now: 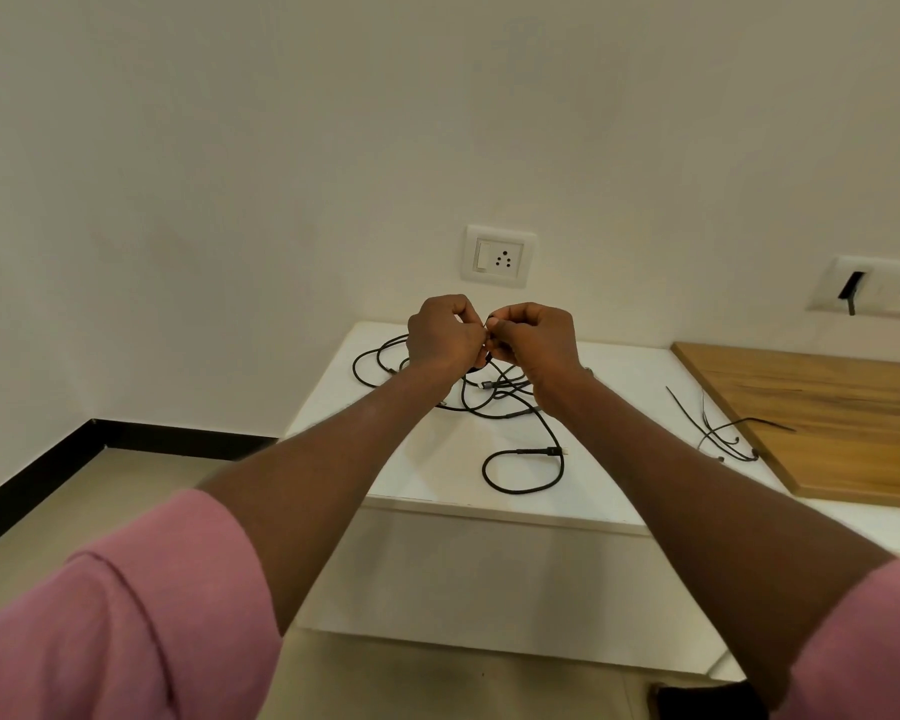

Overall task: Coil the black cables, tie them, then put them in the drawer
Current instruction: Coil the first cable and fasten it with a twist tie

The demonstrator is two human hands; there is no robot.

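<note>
I held both hands together above the surface (437, 475), left hand (440, 332) and right hand (533, 337) fingers pinching the black cable (523, 467) to start a coil.

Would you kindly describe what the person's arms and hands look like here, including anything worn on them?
Both arms wear loose pink fabric sleeves pushed up near the elbows, with a stitched seam showing on the left one. The forearms are bare. The left hand and right hand are bare too: no gloves, watch or rings show.
</note>
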